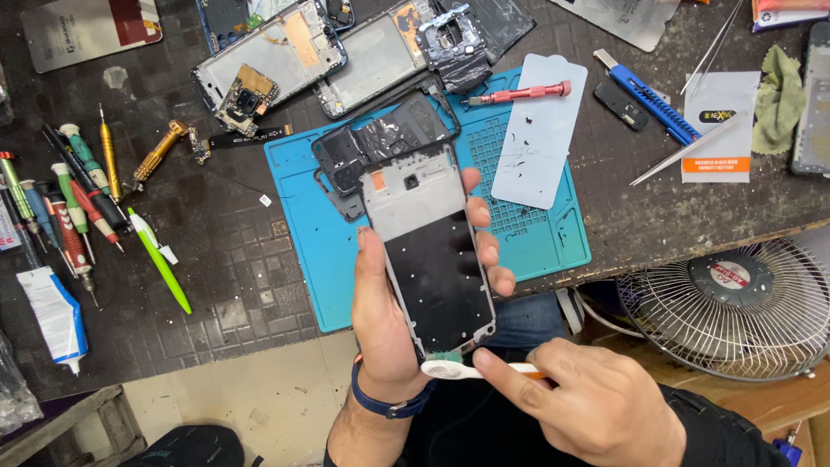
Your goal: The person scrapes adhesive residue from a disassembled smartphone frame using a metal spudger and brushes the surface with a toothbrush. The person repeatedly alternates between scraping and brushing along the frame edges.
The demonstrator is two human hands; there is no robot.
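Observation:
My left hand [385, 324] grips an opened phone frame [430, 251] upright over the table's front edge, thumb on its left side and fingers wrapped around the right. The frame shows a grey upper plate and a black lower panel. My right hand [588, 402] holds a white toothbrush [454, 369] whose green bristles touch the frame's bottom end. Behind the frame, a black back cover [380, 143] lies on the blue work mat [328, 259].
Other stripped phone frames [268, 65] lie at the back. Screwdrivers and pens [78, 186] are spread at the left beside a glue tube [54, 316]. A red screwdriver [519, 93], blue cutter [647, 95] and tweezers [687, 149] lie right. A fan [743, 303] stands below the table.

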